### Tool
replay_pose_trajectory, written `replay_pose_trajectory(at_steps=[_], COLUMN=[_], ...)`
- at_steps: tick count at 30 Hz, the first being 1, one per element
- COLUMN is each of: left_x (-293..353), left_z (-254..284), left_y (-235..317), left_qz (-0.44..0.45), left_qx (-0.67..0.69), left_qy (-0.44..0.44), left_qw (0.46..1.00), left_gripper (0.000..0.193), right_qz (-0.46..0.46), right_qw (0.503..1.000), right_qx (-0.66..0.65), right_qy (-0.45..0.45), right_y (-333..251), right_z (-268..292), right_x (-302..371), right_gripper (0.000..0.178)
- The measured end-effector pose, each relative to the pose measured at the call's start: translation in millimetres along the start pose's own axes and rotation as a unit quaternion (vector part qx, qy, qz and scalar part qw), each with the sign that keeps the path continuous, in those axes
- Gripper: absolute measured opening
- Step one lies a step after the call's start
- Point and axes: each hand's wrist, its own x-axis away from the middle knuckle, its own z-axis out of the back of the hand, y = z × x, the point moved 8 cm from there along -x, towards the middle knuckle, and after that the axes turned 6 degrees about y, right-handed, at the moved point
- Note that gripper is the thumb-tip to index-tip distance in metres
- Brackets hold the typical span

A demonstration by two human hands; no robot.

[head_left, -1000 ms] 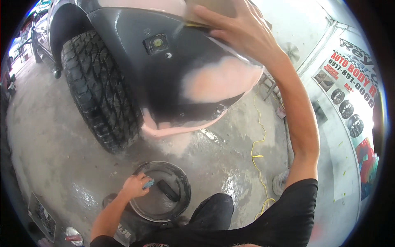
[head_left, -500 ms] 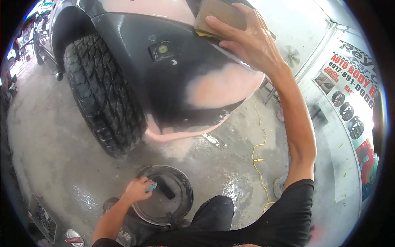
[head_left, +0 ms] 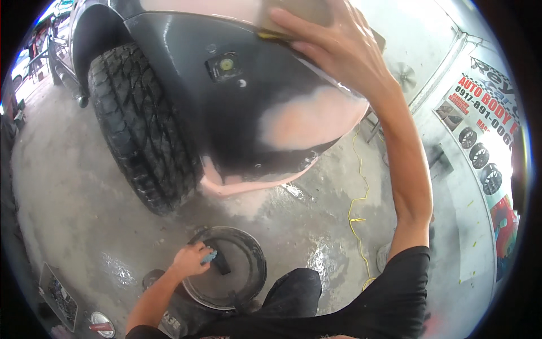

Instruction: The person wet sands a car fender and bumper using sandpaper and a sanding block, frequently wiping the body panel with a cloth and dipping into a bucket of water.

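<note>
My right hand (head_left: 339, 45) presses a tan sanding block (head_left: 293, 14) flat against the upper part of a dark grey car fender (head_left: 226, 113) that carries pink filler patches (head_left: 307, 118). My left hand (head_left: 192, 261) reaches down into a round dark basin (head_left: 251, 268) on the floor, closed on a small blue piece (head_left: 209, 257), likely a sponge or cloth. A dark block (head_left: 220, 263) lies in the basin beside that hand.
A large knobby tyre (head_left: 141, 135) stands left of the fender. The concrete floor (head_left: 73, 209) is wet and dusty. A yellow cord (head_left: 355, 209) runs across it at the right. A wall banner (head_left: 485, 130) hangs at the far right. My dark-trousered knee (head_left: 293, 291) is below.
My right hand with the sanding block has slid a little along the top of the fender. My left hand stays in the basin, shifted slightly.
</note>
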Motion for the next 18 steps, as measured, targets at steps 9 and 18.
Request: replay_pose_trajectory(at_steps=[9,18], left_x=[-0.4,-0.4], left_z=[-2.5,1.9], left_y=[0.6,3.7], left_qz=[-0.009,-0.009], left_qx=[-0.013,-0.017], left_qy=[0.016,0.010], left_qw=[1.000,1.000], left_gripper=[0.045,0.046], right_qz=[0.001,-0.136], right_qw=[0.998,0.970], right_qx=[0.064,-0.186], right_qy=[-0.001,0.071], right_y=[0.1,38.0], right_z=[-3.3,29.6], right_x=[-3.3,-6.6], right_gripper=[0.061,0.069])
